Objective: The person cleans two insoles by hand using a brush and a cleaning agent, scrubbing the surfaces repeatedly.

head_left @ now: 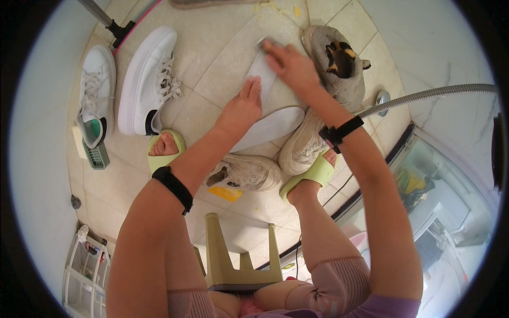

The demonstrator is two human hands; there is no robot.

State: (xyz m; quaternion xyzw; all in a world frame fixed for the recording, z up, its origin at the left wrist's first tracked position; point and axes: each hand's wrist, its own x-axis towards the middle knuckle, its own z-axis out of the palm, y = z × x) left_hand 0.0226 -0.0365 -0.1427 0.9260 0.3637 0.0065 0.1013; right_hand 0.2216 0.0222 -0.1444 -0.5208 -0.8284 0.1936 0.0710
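A white insole [264,74] lies on the tiled floor in front of me. My left hand [241,108] rests on its near end, fingers stretched out and lying against it. Over the far end, my right hand [290,64] is closed, slightly smeared by motion. At its fingertips shows a small greyish thing [261,41], too blurred to name. A second white insole [270,126] lies nearer to me, partly behind my left wrist. Between my feet are two dirty off-white lace-up shoes: one shoe [249,172] on its side, the other shoe [302,146] beside my right forearm.
Two white sneakers [146,79] [98,87] stand at the left, by a green plastic basket [96,156]. A grey slipper [336,69] with a striped figure lies right of my right hand. A metal hose [429,94] crosses at right. Below is a plastic stool [238,273].
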